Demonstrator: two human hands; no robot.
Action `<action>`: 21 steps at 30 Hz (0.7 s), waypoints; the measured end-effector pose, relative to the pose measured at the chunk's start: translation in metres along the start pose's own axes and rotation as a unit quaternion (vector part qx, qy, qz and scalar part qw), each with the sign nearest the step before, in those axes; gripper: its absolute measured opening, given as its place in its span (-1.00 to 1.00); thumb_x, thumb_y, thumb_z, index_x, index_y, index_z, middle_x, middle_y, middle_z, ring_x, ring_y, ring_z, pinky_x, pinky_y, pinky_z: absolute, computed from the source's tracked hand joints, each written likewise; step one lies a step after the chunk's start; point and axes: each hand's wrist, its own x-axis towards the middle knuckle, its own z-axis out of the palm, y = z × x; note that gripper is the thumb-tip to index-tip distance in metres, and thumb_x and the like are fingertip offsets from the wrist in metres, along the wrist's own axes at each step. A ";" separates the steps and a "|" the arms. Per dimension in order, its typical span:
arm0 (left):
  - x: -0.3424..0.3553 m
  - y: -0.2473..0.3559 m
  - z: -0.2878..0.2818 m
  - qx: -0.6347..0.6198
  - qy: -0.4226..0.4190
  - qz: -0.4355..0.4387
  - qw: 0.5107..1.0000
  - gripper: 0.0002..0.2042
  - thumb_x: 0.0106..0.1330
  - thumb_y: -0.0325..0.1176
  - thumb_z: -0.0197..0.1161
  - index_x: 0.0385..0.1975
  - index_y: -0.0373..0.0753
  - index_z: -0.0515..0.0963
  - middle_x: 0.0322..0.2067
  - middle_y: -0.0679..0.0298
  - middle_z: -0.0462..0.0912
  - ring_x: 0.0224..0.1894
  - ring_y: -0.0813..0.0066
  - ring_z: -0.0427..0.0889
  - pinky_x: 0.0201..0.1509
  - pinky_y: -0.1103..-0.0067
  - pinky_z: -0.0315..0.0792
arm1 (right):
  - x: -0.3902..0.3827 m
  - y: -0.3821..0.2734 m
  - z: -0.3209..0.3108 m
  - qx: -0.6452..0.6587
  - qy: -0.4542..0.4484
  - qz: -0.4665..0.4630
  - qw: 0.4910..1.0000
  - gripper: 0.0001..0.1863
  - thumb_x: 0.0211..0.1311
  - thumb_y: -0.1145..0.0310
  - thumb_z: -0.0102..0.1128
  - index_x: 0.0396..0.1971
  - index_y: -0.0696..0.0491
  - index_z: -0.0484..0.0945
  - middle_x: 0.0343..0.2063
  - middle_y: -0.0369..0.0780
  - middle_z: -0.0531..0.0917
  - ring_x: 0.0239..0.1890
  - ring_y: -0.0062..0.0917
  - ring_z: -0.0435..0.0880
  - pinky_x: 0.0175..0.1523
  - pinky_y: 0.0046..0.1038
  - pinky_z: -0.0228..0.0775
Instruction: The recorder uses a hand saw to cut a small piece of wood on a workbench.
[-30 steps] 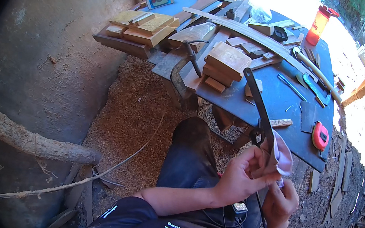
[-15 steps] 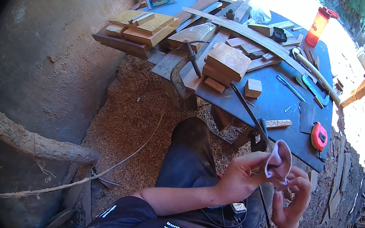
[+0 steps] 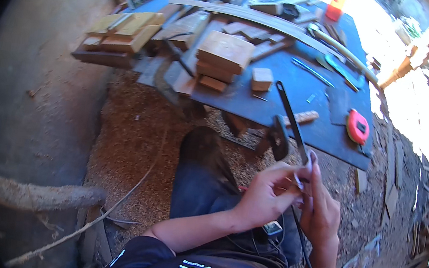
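A thin, folded pale lilac piece (image 3: pixel 303 172) is pinched between the fingers of both hands above my lap; whether it is paper or cloth I cannot tell. My left hand (image 3: pixel 267 195) grips it from the left, fingertips pressed together. From the other side my right hand (image 3: pixel 321 211) closes on it with straighter fingers. Just beyond them, a long black strip (image 3: pixel 293 114) with a rounded end slants up over the table edge. A black cord (image 3: pixel 303 247) runs down below the hands. Beside the strip lies a short wooden stick (image 3: pixel 303 117).
The dark blue table (image 3: pixel 276 107) carries stacked wood blocks (image 3: pixel 225 52), a small block (image 3: pixel 262 79), a red tape measure (image 3: pixel 358 126), a blue-handled tool (image 3: pixel 346 74) and a red bottle (image 3: pixel 337 4). A metal clamp (image 3: pixel 166 80) grips its near edge. A trunk-like pole (image 3: pixel 35 198) stands left.
My right hand has closed in on the lilac piece, where its fingers were spread before. Both hands have moved slightly left and down. The whole view has shifted, with the table further left and up.
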 end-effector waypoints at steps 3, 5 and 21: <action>0.007 0.003 -0.004 0.120 -0.016 0.023 0.992 -0.72 0.40 -0.56 0.22 0.09 -0.34 0.57 -0.07 0.21 0.62 -0.02 0.48 0.69 -0.02 0.57 0.63 | -0.003 0.006 -0.008 -0.007 -0.005 0.053 0.999 -0.33 0.26 0.65 0.13 0.41 0.23 0.27 -0.12 0.04 0.72 -0.18 -0.13 0.79 -0.16 -0.27 0.62; 0.013 0.018 -0.004 0.319 -0.016 0.135 0.938 -0.76 0.37 -0.48 0.29 0.01 -0.33 0.62 -0.15 0.19 0.68 -0.20 0.48 0.73 -0.14 0.57 0.62 | -0.002 0.009 -0.014 0.014 0.008 0.111 0.994 -0.31 0.25 0.66 0.07 0.43 0.18 0.26 -0.17 0.04 0.72 -0.21 -0.09 0.77 -0.13 -0.22 0.59; 0.099 0.017 -0.059 0.584 0.062 0.347 0.731 -0.66 0.17 -0.12 0.27 -0.19 -0.24 0.63 -0.22 0.17 0.60 -0.09 0.18 0.54 0.02 0.30 0.36 | 0.026 0.005 0.005 -0.155 -0.185 0.193 0.951 -0.24 0.30 0.49 0.16 0.49 0.06 0.14 -0.32 0.02 0.68 -0.34 -0.04 0.71 -0.23 -0.10 0.54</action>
